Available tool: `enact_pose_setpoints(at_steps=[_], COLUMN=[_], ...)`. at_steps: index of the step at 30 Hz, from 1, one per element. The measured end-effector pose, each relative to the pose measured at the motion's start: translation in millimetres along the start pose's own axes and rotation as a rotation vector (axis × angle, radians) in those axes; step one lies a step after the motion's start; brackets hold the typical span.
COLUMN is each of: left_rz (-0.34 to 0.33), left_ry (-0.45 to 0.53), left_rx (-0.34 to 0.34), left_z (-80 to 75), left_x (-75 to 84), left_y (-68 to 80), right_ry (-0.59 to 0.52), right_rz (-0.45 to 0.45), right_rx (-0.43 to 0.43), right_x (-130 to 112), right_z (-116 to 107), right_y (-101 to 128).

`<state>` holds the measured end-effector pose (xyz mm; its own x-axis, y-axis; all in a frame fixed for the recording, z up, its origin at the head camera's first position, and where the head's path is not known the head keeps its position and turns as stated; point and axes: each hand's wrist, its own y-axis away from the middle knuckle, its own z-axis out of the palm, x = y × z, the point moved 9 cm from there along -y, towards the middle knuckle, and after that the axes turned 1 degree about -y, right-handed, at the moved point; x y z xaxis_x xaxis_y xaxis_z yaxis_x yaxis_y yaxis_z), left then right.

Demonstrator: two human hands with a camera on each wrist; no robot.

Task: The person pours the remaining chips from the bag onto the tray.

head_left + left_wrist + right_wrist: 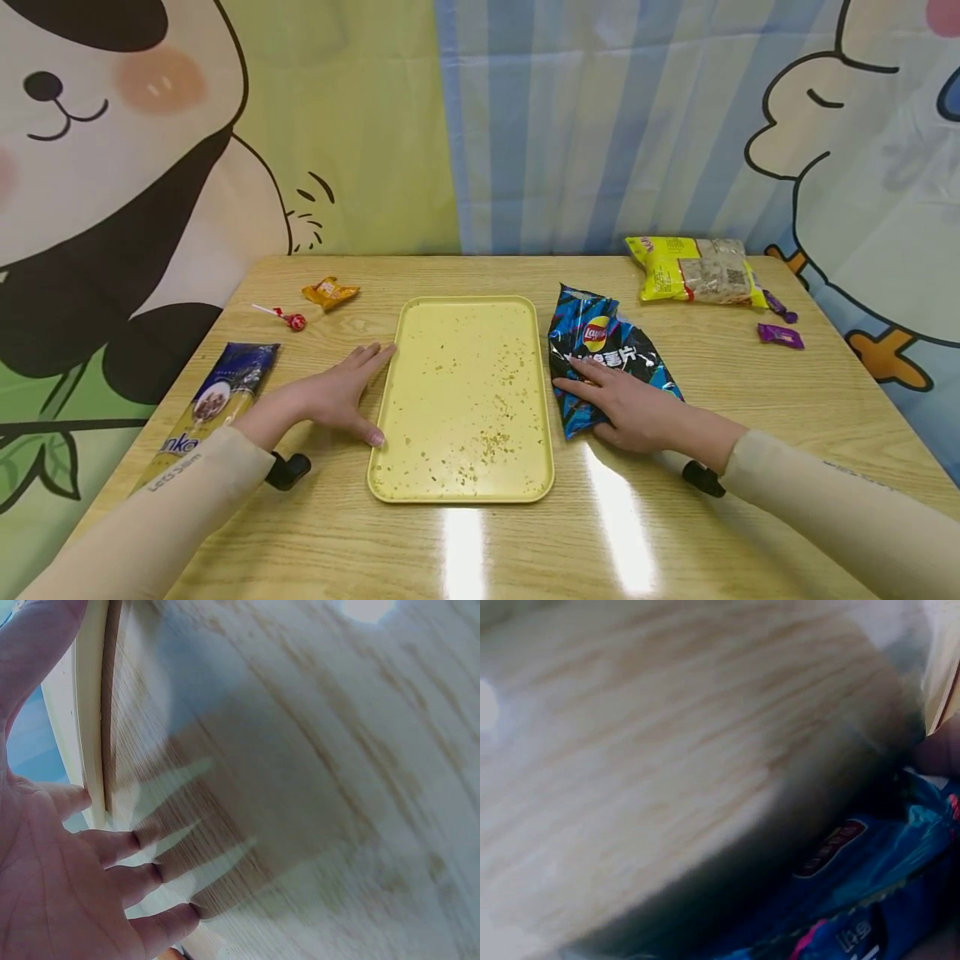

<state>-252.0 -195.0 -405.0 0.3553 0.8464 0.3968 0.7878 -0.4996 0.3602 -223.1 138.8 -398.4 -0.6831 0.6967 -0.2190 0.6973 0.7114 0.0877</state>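
Observation:
A pale yellow tray (pixel 457 325) scattered with crumbs lies in the middle of the table. My left hand (pixel 341 396) is spread along its left side, with thumb and fingertips right at the rim. In the left wrist view, that hand's palm (pixel 52 877) faces the camera, its fingers apart and holding nothing. To the right of the tray is a crumpled blue and black potato chip bag (pixel 573 321). My right hand (pixel 630 404) rests on this bag with extended fingers. The right wrist view shows the chip bag (pixel 855 877) below the thumb, most of the hand being out of frame.
A blue and gold packet (pixel 217 400) lies partly under the left forearm. Farther back are a red lollipop (pixel 296 321) and an orange wrapped snack (pixel 330 292). At back right, a yellow snack bag (pixel 663 267) lies near a purple-wrapped candy (pixel 780 336). A printed curtain (pixel 525 125) hangs behind the table.

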Motion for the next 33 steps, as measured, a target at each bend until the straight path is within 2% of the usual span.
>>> enact_pose_setpoints(at_steps=[8, 16, 22, 27, 30, 33], left_rz=[-0.002, 0.009, 0.018, 0.015, 0.011, 0.014], left_ry=[0.003, 0.002, -0.006, -0.009, -0.007, -0.004], left_rx=[0.001, 0.003, 0.010, 0.012, 0.014, 0.016], left_z=[0.7, 0.1, -0.8, 0.7, 0.7, 0.2], left_x=[-1.9, 0.2, 3.4, 1.2, 0.9, 2.1], left_y=[-1.3, -0.1, 0.9, 0.8, 0.9, -0.2], right_ry=[0.037, 0.113, 0.150, 0.192, 0.205, 0.165], right_rz=[-0.061, -0.131, -0.111, -0.132, -0.202, -0.293], right_rx=[0.061, 0.224, 0.213, 0.189, 0.214, 0.242], right_x=[-3.4, -9.9, -13.9, -33.6, -55.0, -76.9], right_z=[-5.3, -20.1, -27.4, -40.3, -48.5, -52.9], right_y=[0.9, 5.0, 5.3, -0.5, -8.3, -15.2])
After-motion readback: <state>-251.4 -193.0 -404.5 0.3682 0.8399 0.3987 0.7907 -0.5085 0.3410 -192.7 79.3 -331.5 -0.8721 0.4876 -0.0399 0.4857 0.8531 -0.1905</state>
